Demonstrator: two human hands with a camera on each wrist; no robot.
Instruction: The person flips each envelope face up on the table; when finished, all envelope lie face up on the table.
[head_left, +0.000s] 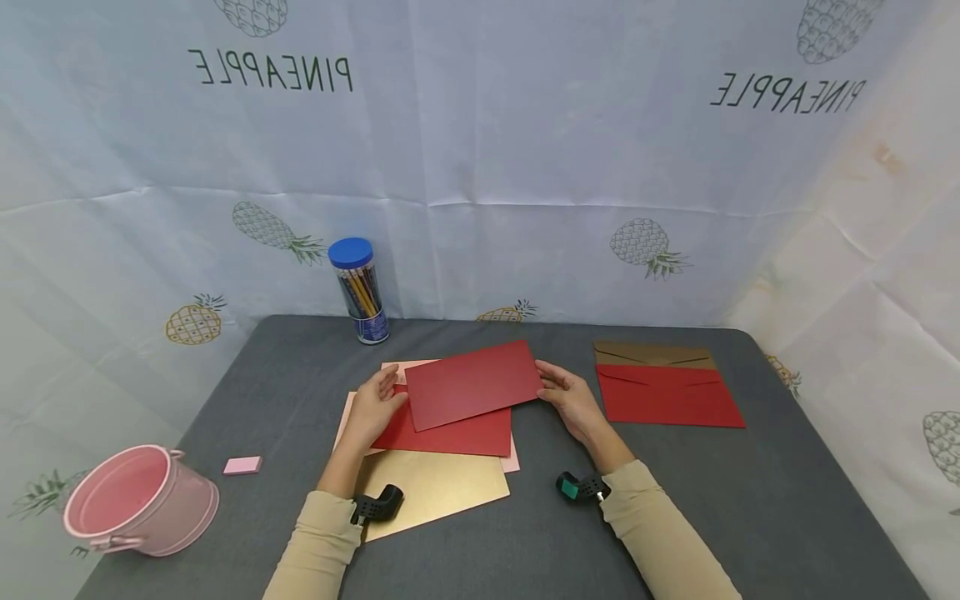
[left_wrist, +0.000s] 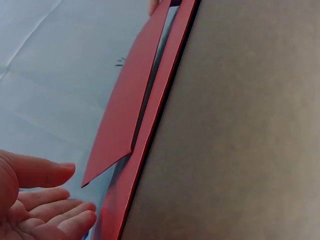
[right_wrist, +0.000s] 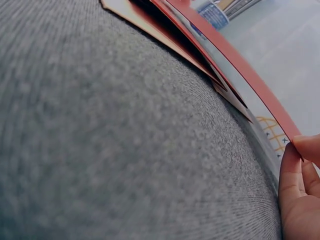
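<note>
A plain red envelope [head_left: 474, 383] is held up at a slant over the pile, its right end pinched between the thumb and fingers of my right hand [head_left: 572, 403]. My left hand [head_left: 373, 408] is at the other end, thumb and fingers spread apart; in the left wrist view a gap shows between the fingertips [left_wrist: 85, 215] and the envelope's corner. Beneath lies another red envelope [head_left: 465, 435], over a gold envelope [head_left: 435, 483] and pale pink ones [head_left: 513, 461].
At the right, a red envelope [head_left: 675, 398] overlaps a brown one [head_left: 652, 354]. A blue-lidded jar of pencils [head_left: 362, 292] stands at the back. On the left are a pink eraser-like block [head_left: 242, 466] and a pink bucket [head_left: 176, 508]. A patterned curtain [head_left: 480, 150] hangs behind the table.
</note>
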